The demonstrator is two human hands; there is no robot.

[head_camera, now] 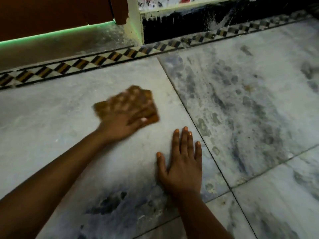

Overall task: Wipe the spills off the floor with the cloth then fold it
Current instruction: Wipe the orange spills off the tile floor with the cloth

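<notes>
A small brown checked cloth (138, 94) lies bunched on the pale marble floor (51, 114), blurred by motion. My left hand (124, 123) presses down on it with the fingers spread over its top, so most of the cloth is covered. My right hand (181, 163) rests flat on the floor nearer to me and to the right, fingers apart, holding nothing. Grey smeared marks (241, 109) run across the tile to the right of both hands, and a dark patch (110, 202) shows on the tile below my left forearm.
A checkered border strip (107, 59) runs along the far edge of the floor. Behind it stand a brown door with a green glow beneath (57, 32), a cream door post (134, 23) and a black paint-splashed wall base (189, 23).
</notes>
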